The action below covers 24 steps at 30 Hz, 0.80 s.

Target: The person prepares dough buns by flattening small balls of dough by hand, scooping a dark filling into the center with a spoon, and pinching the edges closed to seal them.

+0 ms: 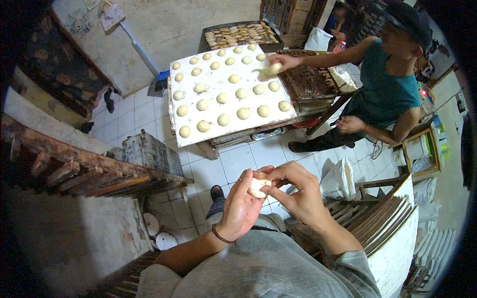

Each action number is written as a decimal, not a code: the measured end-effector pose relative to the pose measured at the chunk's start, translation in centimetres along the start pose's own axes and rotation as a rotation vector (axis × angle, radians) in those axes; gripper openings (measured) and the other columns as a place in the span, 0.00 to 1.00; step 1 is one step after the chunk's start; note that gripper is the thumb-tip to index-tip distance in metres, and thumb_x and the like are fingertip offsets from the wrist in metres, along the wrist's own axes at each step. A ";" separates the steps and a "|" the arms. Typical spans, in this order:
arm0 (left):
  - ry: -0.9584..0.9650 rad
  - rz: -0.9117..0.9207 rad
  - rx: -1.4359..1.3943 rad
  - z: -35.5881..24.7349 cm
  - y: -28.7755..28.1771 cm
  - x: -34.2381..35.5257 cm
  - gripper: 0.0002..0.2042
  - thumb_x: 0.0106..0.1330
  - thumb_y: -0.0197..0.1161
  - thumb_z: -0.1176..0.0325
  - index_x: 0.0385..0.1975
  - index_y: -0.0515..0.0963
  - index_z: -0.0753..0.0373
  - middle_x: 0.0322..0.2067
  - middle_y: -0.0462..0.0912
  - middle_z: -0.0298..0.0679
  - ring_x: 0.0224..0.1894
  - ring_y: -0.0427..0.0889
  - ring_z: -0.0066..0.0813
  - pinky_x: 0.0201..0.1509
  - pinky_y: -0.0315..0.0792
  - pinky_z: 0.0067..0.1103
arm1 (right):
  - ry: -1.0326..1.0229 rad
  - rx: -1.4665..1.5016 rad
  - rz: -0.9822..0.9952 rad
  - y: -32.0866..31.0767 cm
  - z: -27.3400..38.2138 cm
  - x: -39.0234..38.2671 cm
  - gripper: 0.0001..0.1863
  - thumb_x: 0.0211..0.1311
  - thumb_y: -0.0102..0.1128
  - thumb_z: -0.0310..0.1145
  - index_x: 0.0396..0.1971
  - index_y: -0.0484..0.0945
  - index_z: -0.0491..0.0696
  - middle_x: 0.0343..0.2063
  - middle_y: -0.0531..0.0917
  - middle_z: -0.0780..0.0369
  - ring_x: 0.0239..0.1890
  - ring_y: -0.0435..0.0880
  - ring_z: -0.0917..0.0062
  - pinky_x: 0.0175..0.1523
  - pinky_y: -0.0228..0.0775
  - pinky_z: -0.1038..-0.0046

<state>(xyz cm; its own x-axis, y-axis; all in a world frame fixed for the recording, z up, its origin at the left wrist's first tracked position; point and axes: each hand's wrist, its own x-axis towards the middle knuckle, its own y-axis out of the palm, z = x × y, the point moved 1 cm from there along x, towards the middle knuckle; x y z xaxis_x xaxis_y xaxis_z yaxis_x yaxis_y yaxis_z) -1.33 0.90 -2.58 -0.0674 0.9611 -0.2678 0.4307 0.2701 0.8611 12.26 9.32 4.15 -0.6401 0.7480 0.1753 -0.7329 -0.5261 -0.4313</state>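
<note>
In front of my body, low in the head view, my left hand point(240, 206) cups a pale lump of dough point(259, 186), its thumb along the side. My right hand point(293, 191) grips the same lump from the right, fingers bent over it. Beyond them, a large white board point(218, 84) on a wooden table carries several round dough balls point(243, 113) in loose rows. At the board's right edge, a co-worker's hand point(287, 63) holds another piece of dough point(272, 69).
A co-worker point(390, 94) stands at right beside a dark, stained worktop point(305, 79). A tray of browned pieces point(241, 35) sits behind. Wooden racks point(84, 174) flank me on the left, a grey container point(149, 156) nearby; slatted wood point(377, 223) and white sacks point(337, 181) are at right.
</note>
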 end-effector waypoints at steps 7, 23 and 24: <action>-0.154 0.160 0.067 -1.4 -0.4 0.4 0.23 0.79 0.56 0.63 0.68 0.63 0.66 0.67 0.72 0.44 0.69 0.73 0.32 0.72 0.69 0.32 | -0.062 -0.101 0.194 -1.7 -0.3 0.2 0.10 0.63 0.71 0.26 0.44 0.87 0.43 0.39 0.88 0.56 0.41 0.89 0.64 0.49 0.81 0.67; -0.098 0.299 1.140 -4.4 0.0 0.0 0.25 0.58 0.79 0.68 0.52 0.76 0.67 0.46 0.86 0.40 0.48 0.85 0.29 0.55 0.77 0.25 | -0.120 -0.154 0.289 -1.3 1.5 0.0 0.11 0.61 0.72 0.24 0.45 0.87 0.44 0.40 0.87 0.58 0.42 0.88 0.63 0.47 0.82 0.65; -0.052 0.266 1.164 -4.0 0.2 -0.2 0.25 0.58 0.78 0.68 0.53 0.76 0.67 0.45 0.86 0.41 0.48 0.85 0.30 0.54 0.78 0.26 | -0.102 -0.209 0.244 -1.2 1.7 0.0 0.12 0.61 0.72 0.24 0.46 0.87 0.44 0.40 0.87 0.58 0.42 0.88 0.63 0.47 0.82 0.65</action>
<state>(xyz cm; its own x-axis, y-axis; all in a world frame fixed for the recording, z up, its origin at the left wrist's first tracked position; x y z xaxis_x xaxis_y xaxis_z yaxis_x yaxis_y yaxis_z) -4.88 1.03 -0.65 0.1723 0.9683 -0.1808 0.9842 -0.1769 -0.0093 12.80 9.26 6.17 -0.8182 0.5606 0.1276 -0.4989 -0.5821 -0.6420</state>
